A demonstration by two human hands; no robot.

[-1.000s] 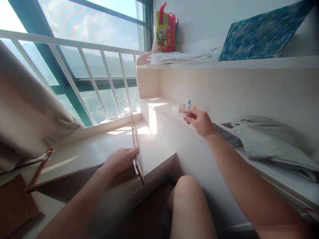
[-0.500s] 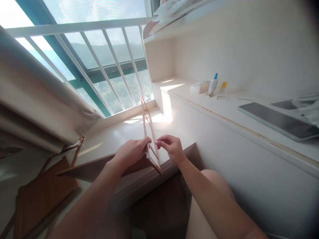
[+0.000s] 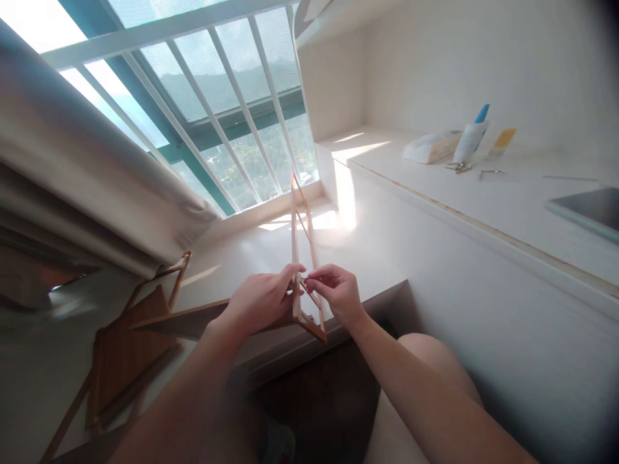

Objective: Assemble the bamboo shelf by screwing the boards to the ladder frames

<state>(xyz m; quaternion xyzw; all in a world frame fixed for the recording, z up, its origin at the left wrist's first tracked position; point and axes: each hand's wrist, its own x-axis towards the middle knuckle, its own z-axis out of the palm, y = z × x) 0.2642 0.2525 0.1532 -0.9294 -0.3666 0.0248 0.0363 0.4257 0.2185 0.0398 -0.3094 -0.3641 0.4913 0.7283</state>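
A narrow wooden frame with a diagonal brace stands on edge in front of me, joined to or touching a flat wooden board that extends to the left. My left hand is wrapped round the near part of the frame's upright, thumb on top; its lower fingers are partly hidden. From the right, my right hand comes up to the inner side of that upright, thumb and forefinger pinched. Between those fingertips is something thin and small, pointing at the upright, too small to name.
On the white ledge at right lie a white packet, a white tube with a blue cap, small metal parts, a hex key and a phone. Another wooden piece lies at left, below the curtain.
My view has shifted, so the ledge and window appear displaced. My right fingertips are now closer to the upright; my left hand keeps its hold on the frame.
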